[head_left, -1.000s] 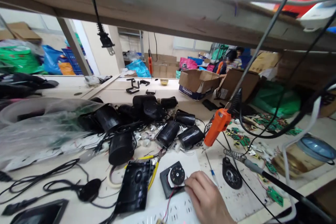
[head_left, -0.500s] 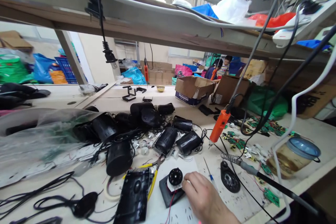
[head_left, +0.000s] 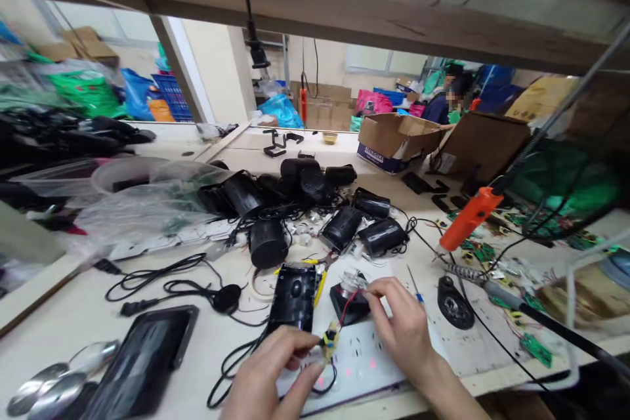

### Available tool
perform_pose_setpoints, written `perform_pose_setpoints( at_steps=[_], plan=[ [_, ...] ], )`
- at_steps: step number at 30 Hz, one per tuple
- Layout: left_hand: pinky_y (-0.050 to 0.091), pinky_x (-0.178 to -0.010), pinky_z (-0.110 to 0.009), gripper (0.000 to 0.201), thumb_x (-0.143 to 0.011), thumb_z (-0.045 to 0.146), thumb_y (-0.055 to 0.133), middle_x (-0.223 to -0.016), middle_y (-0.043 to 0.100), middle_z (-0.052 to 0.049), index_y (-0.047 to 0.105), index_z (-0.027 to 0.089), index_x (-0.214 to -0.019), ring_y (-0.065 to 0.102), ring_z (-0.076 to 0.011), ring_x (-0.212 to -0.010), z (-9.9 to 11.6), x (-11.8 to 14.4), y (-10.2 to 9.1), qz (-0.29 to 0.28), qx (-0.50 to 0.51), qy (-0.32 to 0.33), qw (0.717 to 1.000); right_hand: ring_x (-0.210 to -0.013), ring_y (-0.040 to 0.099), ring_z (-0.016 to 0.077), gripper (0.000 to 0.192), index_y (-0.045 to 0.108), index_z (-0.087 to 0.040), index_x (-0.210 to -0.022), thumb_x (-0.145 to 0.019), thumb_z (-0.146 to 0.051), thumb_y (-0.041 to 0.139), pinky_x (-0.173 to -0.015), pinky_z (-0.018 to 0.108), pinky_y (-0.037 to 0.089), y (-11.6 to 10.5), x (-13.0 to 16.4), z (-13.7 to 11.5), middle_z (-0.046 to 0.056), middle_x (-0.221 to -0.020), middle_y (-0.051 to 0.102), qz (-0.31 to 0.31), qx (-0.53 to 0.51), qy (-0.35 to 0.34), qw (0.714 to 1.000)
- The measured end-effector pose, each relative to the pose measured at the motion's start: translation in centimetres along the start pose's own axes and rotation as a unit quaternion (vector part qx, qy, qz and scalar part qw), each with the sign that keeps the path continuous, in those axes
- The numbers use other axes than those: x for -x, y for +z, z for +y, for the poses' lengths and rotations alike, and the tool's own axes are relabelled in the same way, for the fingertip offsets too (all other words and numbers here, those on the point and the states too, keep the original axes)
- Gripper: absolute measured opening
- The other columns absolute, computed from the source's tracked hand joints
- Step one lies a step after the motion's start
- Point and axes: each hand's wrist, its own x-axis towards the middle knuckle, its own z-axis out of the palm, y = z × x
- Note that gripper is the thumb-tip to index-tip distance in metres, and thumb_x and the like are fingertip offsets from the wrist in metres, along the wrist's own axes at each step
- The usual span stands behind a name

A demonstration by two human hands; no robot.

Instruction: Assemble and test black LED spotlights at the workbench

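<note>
— Both hands are now showing at the near edge, where half a second ago only the right one was resting on the round black part. What is each doing?

— The left hand [head_left: 268, 377] is pinching a small yellow circuit board [head_left: 329, 341] between thumb and fingertips, near the middle. The right hand [head_left: 401, 325] is closing its fingertips on a small clear part [head_left: 352, 280] just above the black square base [head_left: 348, 302], right of the flat black housing [head_left: 294, 298].

— Are the two pieces joined?

— A red wire [head_left: 344, 310] is running from the board up toward the clear part, so they are probably linked. The step looks like wiring or seating that piece on the base.

— And the next move?

— Likely a steady hold on the board while the right fingers are aligning the part; the wire is thin and could tug loose.

— Tools nearby?

— An orange electric screwdriver [head_left: 470, 218] is hanging to the right, a soldering iron [head_left: 497, 290] is lying beyond it, and black cylindrical casings [head_left: 339, 228] are crowding the far side of the workbench [head_left: 63, 335].
</note>
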Motion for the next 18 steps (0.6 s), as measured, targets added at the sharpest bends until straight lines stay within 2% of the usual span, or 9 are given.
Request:
perform_pose_setpoints(
  at_steps=[2,5,8,10,11,12,14,16,18],
  plan=[
    [0.056,-0.070,-0.023,0.018,-0.089,0.038,0.058,-0.090,0.071,-0.004,0.068,0.025,-0.098,0.068,-0.0176,-0.078,-0.6,-0.3,0.2,0.044,-0.037,0.030,0.998,-0.066,0.061,0.0145,0.015,0.055,-0.020,-0.085,-0.093,-0.010,0.049,-0.060,0.026,0.051,0.2,-0.2,-0.9,0.002,-0.071,0.061,0.015,-0.045,0.039,0.998],
    [0.056,-0.078,-0.030,0.020,-0.090,0.037,0.056,-0.095,0.070,-0.007,0.065,0.022,-0.101,0.068,-0.0218,-0.088,-2.0,-0.6,0.1,0.147,-0.099,0.048,0.983,-0.063,0.063,0.0146,0.011,0.059,-0.020,-0.079,-0.091,-0.020,0.057,-0.058,0.024,0.052,0.6,-0.3,-1.9,0.002,-0.070,0.064,0.029,-0.150,0.159,0.975],
    [0.055,-0.082,-0.037,0.025,-0.091,0.039,0.054,-0.099,0.067,-0.009,0.061,0.020,-0.106,0.066,-0.0246,-0.094,-3.1,-1.1,0.0,0.209,-0.143,0.028,0.967,-0.060,0.065,0.0143,0.016,0.059,-0.020,-0.076,-0.086,-0.031,0.065,-0.055,0.022,0.053,1.3,-0.3,-2.8,0.001,-0.069,0.066,0.035,-0.292,0.289,0.911],
    [0.054,-0.084,-0.039,0.028,-0.091,0.040,0.054,-0.102,0.066,-0.010,0.059,0.020,-0.109,0.064,-0.0255,-0.097,-3.2,-1.3,0.0,0.211,-0.150,0.016,0.966,-0.058,0.065,0.0145,0.021,0.059,-0.019,-0.075,-0.084,-0.036,0.067,-0.054,0.022,0.054,1.8,-0.3,-3.3,0.001,-0.066,0.067,0.023,-0.358,0.331,0.873],
    [0.054,-0.085,-0.039,0.028,-0.091,0.040,0.055,-0.104,0.065,-0.010,0.059,0.020,-0.110,0.064,-0.0257,-0.099,-3.1,-1.4,0.1,0.207,-0.145,0.014,0.967,-0.057,0.065,0.0146,0.022,0.058,-0.019,-0.075,-0.084,-0.037,0.067,-0.054,0.023,0.054,2.0,-0.2,-3.4,0.001,-0.065,0.067,0.014,-0.370,0.340,0.865],
    [0.054,-0.086,-0.040,0.027,-0.090,0.040,0.056,-0.104,0.065,-0.010,0.059,0.020,-0.109,0.064,-0.0258,-0.100,-2.9,-1.5,0.1,0.202,-0.136,0.012,0.970,-0.057,0.065,0.0146,0.021,0.059,-0.019,-0.075,-0.084,-0.036,0.067,-0.053,0.023,0.054,2.1,-0.2,-3.5,0.001,-0.065,0.066,0.008,-0.367,0.340,0.866],
    [0.055,-0.085,-0.039,0.025,-0.089,0.040,0.057,-0.102,0.066,-0.009,0.061,0.021,-0.105,0.064,-0.0254,-0.097,-2.3,-1.5,0.0,0.186,-0.100,0.004,0.977,-0.059,0.064,0.0144,0.017,0.059,-0.019,-0.075,-0.085,-0.031,0.065,-0.054,0.023,0.054,2.1,-0.2,-3.5,0.001,-0.067,0.066,0.012,-0.318,0.308,0.897],
    [0.056,-0.081,-0.038,0.024,-0.088,0.041,0.059,-0.099,0.068,-0.009,0.064,0.021,-0.100,0.066,-0.0241,-0.092,-1.6,-1.6,-0.3,0.157,-0.028,-0.030,0.987,-0.065,0.064,0.0141,0.012,0.060,-0.020,-0.076,-0.087,-0.023,0.062,-0.058,0.022,0.053,1.7,-0.3,-3.4,0.001,-0.072,0.065,0.024,-0.238,0.234,0.942],
    [0.058,-0.079,-0.038,0.028,-0.084,0.042,0.063,-0.098,0.070,-0.009,0.064,0.019,-0.100,0.068,-0.0231,-0.088,-1.0,-1.8,-0.6,0.114,0.081,-0.088,0.986,-0.070,0.064,0.0141,0.011,0.060,-0.020,-0.079,-0.088,-0.014,0.059,-0.063,0.023,0.053,1.1,-0.6,-3.3,0.002,-0.076,0.065,0.029,-0.170,0.144,0.975]
  ],
)
